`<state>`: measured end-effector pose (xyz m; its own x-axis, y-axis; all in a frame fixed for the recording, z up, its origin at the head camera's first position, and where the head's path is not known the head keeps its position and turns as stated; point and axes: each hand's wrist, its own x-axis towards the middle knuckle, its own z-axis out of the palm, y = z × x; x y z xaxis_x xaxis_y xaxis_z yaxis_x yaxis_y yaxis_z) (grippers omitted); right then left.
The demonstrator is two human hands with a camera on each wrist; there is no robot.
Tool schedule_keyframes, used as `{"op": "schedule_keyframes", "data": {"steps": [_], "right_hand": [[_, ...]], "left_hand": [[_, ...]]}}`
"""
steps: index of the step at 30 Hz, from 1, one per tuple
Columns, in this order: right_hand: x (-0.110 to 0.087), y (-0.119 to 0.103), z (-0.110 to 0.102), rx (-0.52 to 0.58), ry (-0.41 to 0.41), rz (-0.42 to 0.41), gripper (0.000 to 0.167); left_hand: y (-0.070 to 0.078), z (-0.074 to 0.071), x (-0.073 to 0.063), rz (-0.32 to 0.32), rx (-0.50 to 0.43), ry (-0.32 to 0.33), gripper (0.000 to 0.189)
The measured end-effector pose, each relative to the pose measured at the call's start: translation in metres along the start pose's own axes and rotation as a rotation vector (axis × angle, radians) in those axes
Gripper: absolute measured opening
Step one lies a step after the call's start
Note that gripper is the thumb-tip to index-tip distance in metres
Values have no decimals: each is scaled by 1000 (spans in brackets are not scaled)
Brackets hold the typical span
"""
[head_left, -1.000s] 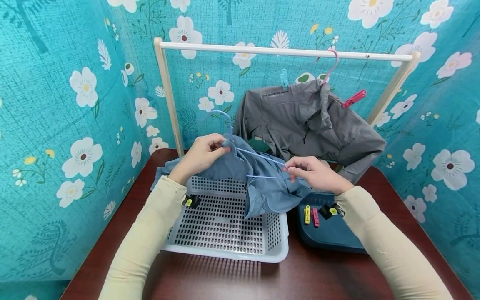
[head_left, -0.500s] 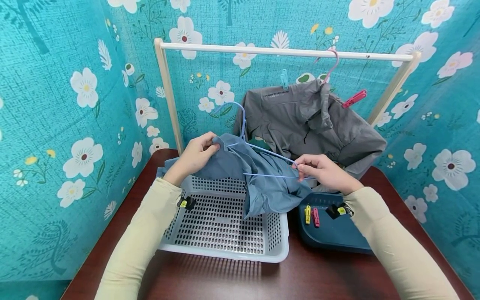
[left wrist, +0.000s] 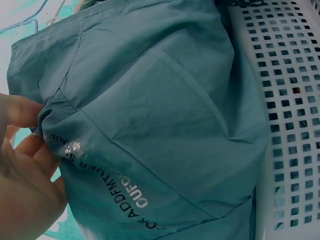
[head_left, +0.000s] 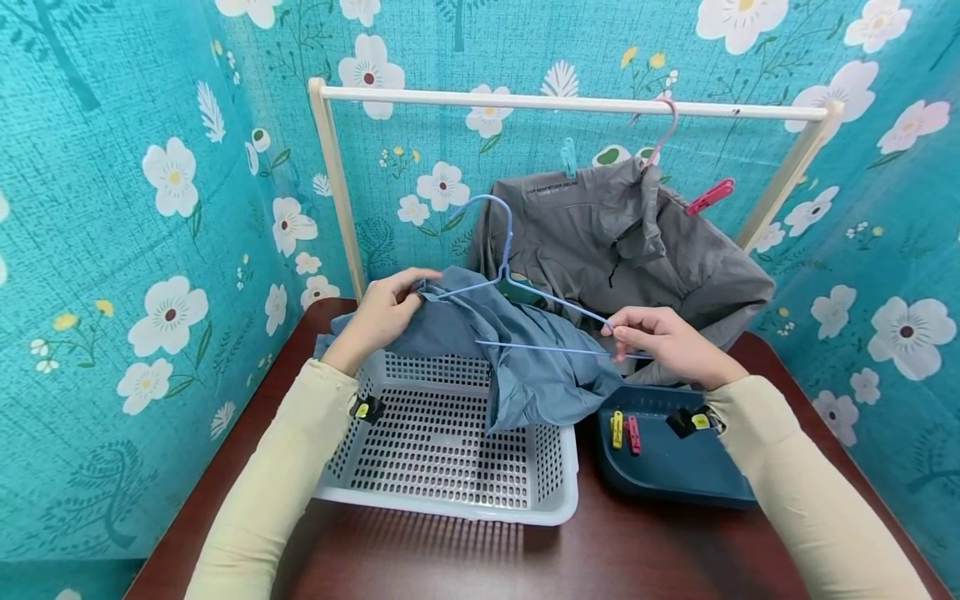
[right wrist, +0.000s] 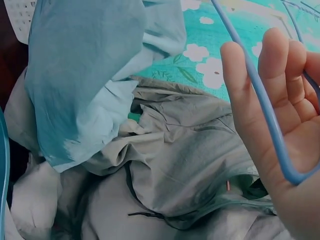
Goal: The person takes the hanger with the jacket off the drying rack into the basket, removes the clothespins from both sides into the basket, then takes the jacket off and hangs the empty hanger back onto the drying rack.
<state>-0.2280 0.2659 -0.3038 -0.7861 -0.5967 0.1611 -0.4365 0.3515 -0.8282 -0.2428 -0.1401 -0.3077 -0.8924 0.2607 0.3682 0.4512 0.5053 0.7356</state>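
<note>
Now hanger [head_left: 505, 273] farther right, perhaps freer

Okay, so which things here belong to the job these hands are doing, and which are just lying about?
In the job:
blue hanger, held by the right hand
blue garment, pinched by the left hand
perhaps the rack and white basket

Probably idle now:
grey garment hanging behind
dark tray with clips

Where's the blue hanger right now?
In the head view, the blue hanger is mid-picture, lying across the blue garment. The right hand holds its right end; its left side points toward the left hand.
</note>
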Motion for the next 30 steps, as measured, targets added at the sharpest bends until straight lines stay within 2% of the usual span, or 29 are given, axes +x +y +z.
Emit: {"op": "schedule_keyframes", "data": {"steps": [6, 13, 19, 23, 30], "right_hand": [[-1, -1, -4, -17, 3, -21, 17], [-7, -3, -11, 5, 0, -14, 18], [-11, -2, -16, 22, -8, 6, 20], [-11, -2, -18, 29, -11, 13, 21], [-16, -1, -22, 52, -10, -21, 18]], "left_hand": [[-6, -4, -3, -39, 37, 13, 28], [-14, -9, -10, -75, 12, -54, 20], [-19, -9, -12, -86, 4, -88, 21], [-20, -10, -13, -84, 17, -82, 21], [-18, -11, -14, -86, 23, -80, 18]]}}
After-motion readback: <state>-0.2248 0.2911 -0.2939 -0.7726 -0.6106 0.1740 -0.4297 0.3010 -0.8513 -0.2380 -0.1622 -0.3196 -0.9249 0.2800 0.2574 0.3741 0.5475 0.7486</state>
